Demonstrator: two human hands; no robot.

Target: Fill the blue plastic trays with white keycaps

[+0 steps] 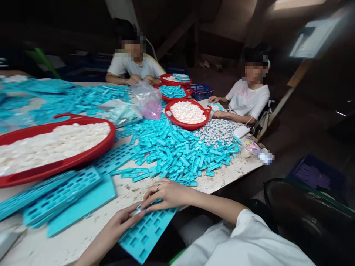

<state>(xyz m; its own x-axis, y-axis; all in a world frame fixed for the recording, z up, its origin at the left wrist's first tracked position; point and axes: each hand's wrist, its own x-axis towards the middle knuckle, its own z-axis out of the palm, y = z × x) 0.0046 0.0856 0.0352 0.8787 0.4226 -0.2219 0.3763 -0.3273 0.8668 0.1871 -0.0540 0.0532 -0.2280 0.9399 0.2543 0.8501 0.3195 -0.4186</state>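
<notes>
A blue board with rows of square recesses [146,232] lies tilted at the near table edge, partly overhanging my lap. My left hand [124,220] grips its left side, thumb and fingers closed near the upper end. Over that same end, my right hand [169,194], with a ring on one finger, bends its fingers down and pinches close to the left fingertips. A small whitish bit shows between the two hands; its kind is hidden by the fingers. Just beyond them spreads a heap of small blue rectangular plastic pieces [177,147].
Stacked blue boards [80,207] lie at left beside a red basin [108,135] of white pieces. Another red basin [203,125] stands farther back, near a clear plastic bag [149,98] and small white-and-blue pieces [219,131]. Two people sit across the table. A dark fan-like object [305,225] is at right.
</notes>
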